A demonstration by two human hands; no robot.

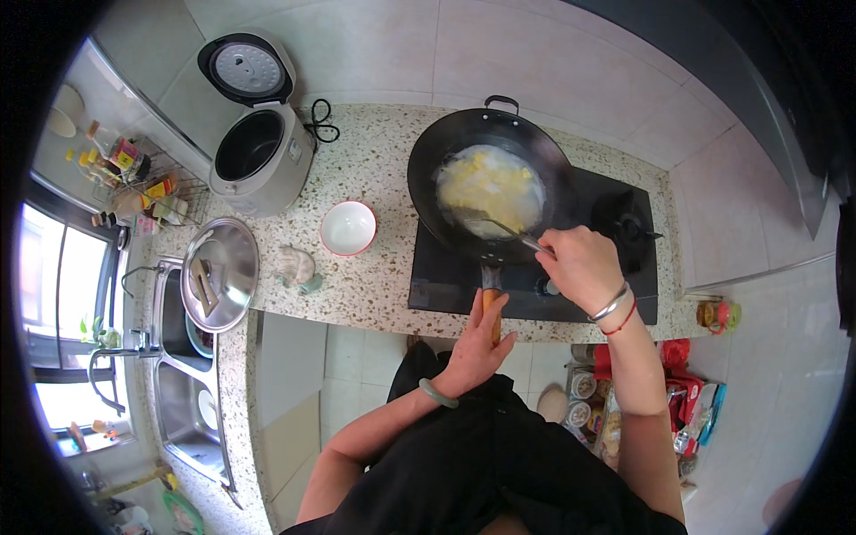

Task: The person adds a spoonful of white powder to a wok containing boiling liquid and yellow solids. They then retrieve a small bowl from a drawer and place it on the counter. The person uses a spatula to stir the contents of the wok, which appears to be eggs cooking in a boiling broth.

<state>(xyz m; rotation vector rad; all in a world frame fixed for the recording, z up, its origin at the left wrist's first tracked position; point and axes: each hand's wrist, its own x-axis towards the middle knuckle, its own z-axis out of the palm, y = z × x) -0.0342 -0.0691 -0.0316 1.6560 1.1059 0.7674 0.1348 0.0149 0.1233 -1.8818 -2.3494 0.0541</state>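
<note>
Our right hand (580,260) grips a spatula (501,226) at the pan edge (414,183), our left hand (475,355) spreads at the handle (491,295), the bowl (349,229) apart

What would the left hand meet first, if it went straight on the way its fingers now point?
Beside the wooden handle, the left hand would probably meet the wok's near side first, though their relative height is unclear.
</note>
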